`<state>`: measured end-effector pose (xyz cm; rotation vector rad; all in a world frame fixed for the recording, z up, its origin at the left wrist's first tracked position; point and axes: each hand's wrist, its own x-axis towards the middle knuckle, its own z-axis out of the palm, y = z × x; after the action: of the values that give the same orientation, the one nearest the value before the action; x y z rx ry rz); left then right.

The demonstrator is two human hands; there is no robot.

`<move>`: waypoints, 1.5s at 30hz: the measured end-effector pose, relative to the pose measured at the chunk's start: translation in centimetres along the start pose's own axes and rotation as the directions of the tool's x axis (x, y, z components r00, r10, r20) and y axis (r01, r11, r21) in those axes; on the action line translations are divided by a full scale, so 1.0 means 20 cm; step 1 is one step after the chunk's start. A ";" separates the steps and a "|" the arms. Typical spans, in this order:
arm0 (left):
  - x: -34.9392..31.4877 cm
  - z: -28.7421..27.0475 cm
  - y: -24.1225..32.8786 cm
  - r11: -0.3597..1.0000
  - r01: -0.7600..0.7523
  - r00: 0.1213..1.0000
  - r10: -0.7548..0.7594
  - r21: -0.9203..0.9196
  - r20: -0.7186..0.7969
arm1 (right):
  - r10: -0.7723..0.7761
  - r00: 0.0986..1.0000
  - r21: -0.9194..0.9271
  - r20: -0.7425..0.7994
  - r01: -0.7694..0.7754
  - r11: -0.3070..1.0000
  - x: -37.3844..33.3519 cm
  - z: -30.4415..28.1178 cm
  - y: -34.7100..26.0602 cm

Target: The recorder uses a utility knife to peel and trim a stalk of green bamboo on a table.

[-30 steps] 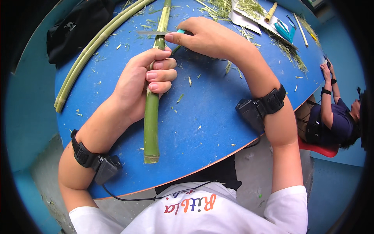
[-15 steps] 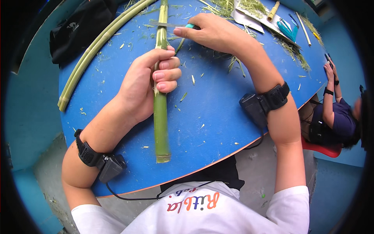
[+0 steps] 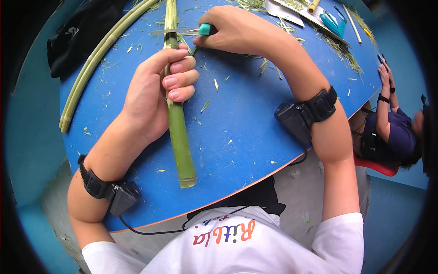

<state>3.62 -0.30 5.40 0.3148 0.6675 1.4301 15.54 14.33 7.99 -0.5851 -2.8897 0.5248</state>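
Note:
My left hand point(image 3: 157, 86) is wrapped round a green bamboo stalk point(image 3: 180, 141), which points away from me over the blue table. Beyond that fist the stalk looks paler, with its green skin partly scraped off. A knife point(image 3: 206, 29) with a teal and black handle is in my right hand point(image 3: 232, 32), fingers closed. Its thin blade lies crosswise on the stalk, just past my left fist. The stalk's near end, cut at a joint, hangs over the table close to its front edge.
Long pale bamboo strips point(image 3: 89, 68) curve along the left, beside a black cloth bag point(image 3: 77, 41). Green shavings litter the blue table point(image 3: 242, 123). At far right lie a white board point(image 3: 301, 18), a teal tool point(image 3: 333, 23) and a thin stick point(image 3: 352, 25). Another person point(image 3: 388, 123) sits at right.
The knife has slid down the stalk, closer to my left fist. Its handle now shows more. The stalk's far end leans slightly further left as the view shifts.

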 end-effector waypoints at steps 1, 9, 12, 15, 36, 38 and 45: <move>0.00 0.00 0.00 1.000 0.004 1.000 -0.004 0.004 0.003 | -0.020 0.999 -0.011 -0.030 0.019 1.000 0.00 0.00 0.01; -0.02 0.00 0.01 0.994 0.083 0.996 -0.085 0.074 0.026 | 0.164 0.956 -0.243 -0.244 -0.224 0.944 0.07 -0.13 0.13; -0.03 0.03 0.00 0.988 0.073 0.997 -0.075 0.133 0.010 | 0.077 0.935 -0.251 -0.346 -0.172 0.952 0.06 -0.13 0.17; -0.02 0.01 0.01 0.990 0.066 0.997 -0.070 0.125 0.025 | 0.076 0.941 -0.232 -0.331 -0.159 0.960 0.06 -0.13 0.13; -0.08 0.02 0.01 0.999 0.033 0.999 -0.033 -0.001 -0.015 | 0.064 0.996 -0.075 -0.067 -0.069 0.995 0.01 -0.14 -0.16; -0.07 0.08 0.02 0.995 0.096 0.995 -0.096 0.026 0.004 | 0.070 0.988 -0.110 -0.136 -0.085 0.990 -0.04 -0.17 -0.08; -0.09 0.05 0.07 0.992 0.081 0.996 -0.079 0.098 -0.027 | 0.061 0.985 -0.105 -0.162 -0.079 0.991 0.07 0.00 -0.09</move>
<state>3.08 -1.67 7.37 0.3451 0.7634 1.3284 13.64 13.33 8.65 -0.7131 -2.7682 0.3120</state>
